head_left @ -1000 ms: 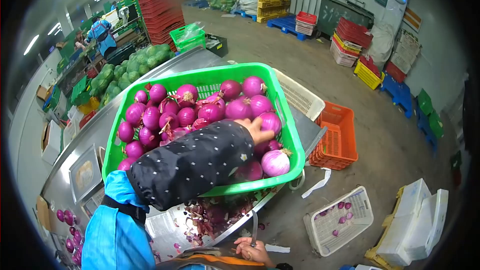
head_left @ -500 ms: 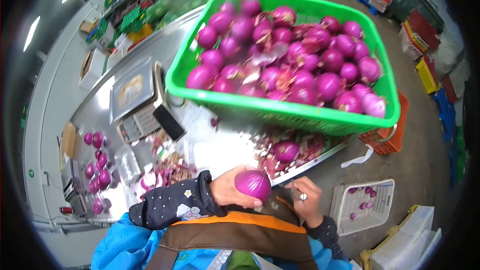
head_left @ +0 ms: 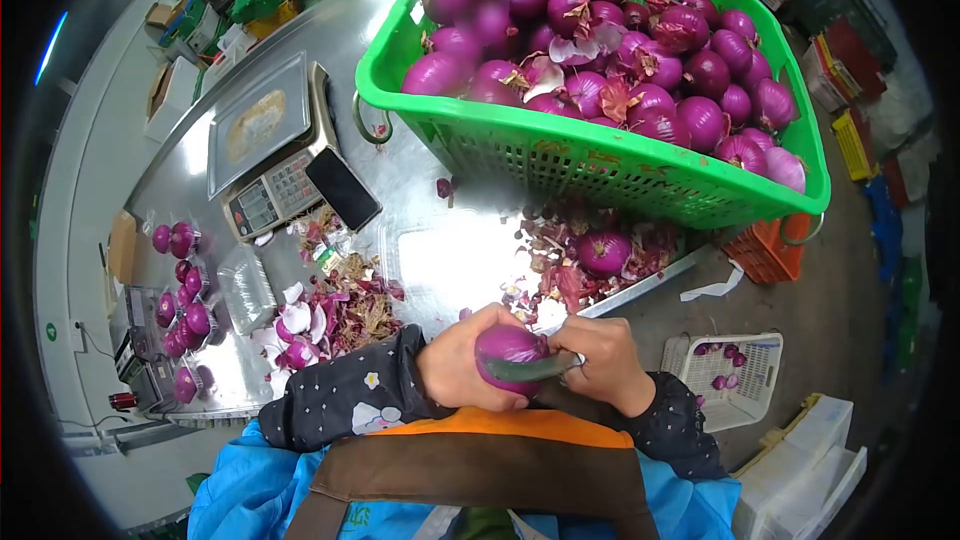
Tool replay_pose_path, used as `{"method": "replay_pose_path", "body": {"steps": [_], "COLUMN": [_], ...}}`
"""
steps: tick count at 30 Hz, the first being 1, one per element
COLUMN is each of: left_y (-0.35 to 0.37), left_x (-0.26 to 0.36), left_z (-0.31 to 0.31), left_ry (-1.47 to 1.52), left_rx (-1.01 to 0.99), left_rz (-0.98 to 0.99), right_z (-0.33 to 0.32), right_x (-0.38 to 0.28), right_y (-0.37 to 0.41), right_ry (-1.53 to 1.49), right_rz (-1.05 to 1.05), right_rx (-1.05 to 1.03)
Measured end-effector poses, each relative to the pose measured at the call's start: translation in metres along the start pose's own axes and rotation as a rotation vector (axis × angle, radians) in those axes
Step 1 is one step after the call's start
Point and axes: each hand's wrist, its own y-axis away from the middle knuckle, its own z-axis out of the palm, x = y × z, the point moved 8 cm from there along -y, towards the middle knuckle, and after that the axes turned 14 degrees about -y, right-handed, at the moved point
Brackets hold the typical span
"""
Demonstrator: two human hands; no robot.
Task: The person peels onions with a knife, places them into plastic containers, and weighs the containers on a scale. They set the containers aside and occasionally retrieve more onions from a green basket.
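Observation:
My left hand (head_left: 462,360) is closed around a purple onion (head_left: 507,342) just in front of my apron. In my right hand (head_left: 607,358), the fingers are wrapped around a small knife (head_left: 525,370), its handle mostly hidden. The greyish blade lies across the near side of the onion. Beyond my hands, another onion (head_left: 603,253) rests among loose skins (head_left: 565,285) on the metal table (head_left: 440,285). A green crate (head_left: 600,155) heaped with purple onions stands at the table's far right.
On the left are a scale (head_left: 280,185), a black phone (head_left: 343,188), a heap of peelings (head_left: 355,305), clear trays (head_left: 247,288) and wrapped onions (head_left: 190,290). Right of the table, a white basket (head_left: 680,355) holding several onions and an orange crate (head_left: 765,252) are on the floor.
My right hand has come left to the onion, bringing the knife blade against it. My left hand still holds the onion. The view has shifted, so the crate appears higher.

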Motion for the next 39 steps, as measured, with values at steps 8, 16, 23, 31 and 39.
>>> {"method": "replay_pose_path", "body": {"steps": [8,16,23,31,39], "left_y": [0.000,0.004,0.011,0.012,0.009], "left_x": [0.006,0.014,0.045,0.052,0.041], "left_z": [0.006,0.000,-0.018,-0.037,-0.039], "left_ry": [-0.060,-0.284,-0.668,-0.697,-0.762], "left_rx": [-0.102,0.053,0.420,0.622,0.650], "left_rz": [0.050,0.080,0.093,0.301,0.323], "right_z": [0.000,-0.004,-0.005,-0.022,-0.015], "right_x": [-0.004,0.005,0.009,0.013,-0.016], "right_y": [0.007,0.016,0.010,0.008,-0.028], "right_ry": [0.095,0.135,0.097,-0.214,-0.328], "right_rz": [-0.052,-0.065,-0.053,0.162,0.044], "right_rx": [-0.009,0.046,0.127,0.278,0.173]}}
